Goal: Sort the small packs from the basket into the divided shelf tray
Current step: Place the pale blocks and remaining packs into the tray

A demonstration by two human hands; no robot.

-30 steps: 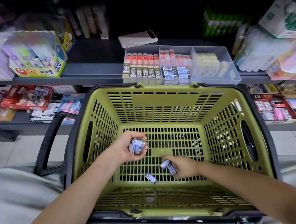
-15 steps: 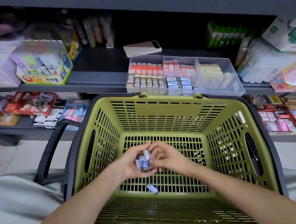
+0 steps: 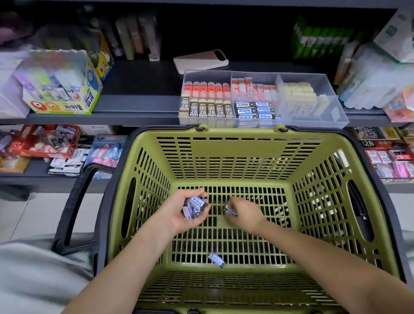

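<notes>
An olive-green basket (image 3: 228, 152) with a black rim rests on my lap. Inside it, my left hand (image 3: 181, 216) cups a bunch of small blue-and-white packs (image 3: 195, 206). Just to the right, my right hand (image 3: 244, 212) pinches one more small pack (image 3: 230, 209) at its fingertips. A single loose pack (image 3: 216, 259) lies on the basket floor nearer to me. Beyond the basket's far rim, on the shelf, stands the clear divided tray (image 3: 320, 87), its compartments holding rows of orange-topped 2B packs, dark blue packs and pale yellow ones.
A white power bank (image 3: 200, 60) lies behind the tray. A glue-stick display box (image 3: 65, 90) stands at the shelf's left, and packaged goods (image 3: 383, 81) crowd the right. The basket's black handle (image 3: 76, 202) hangs down on the left. The lower shelf holds more stationery.
My hands met over the basket floor, then drew slightly apart. The right hand now pinches one pack beside the left hand's bunch. The view tilted up toward the shelf.
</notes>
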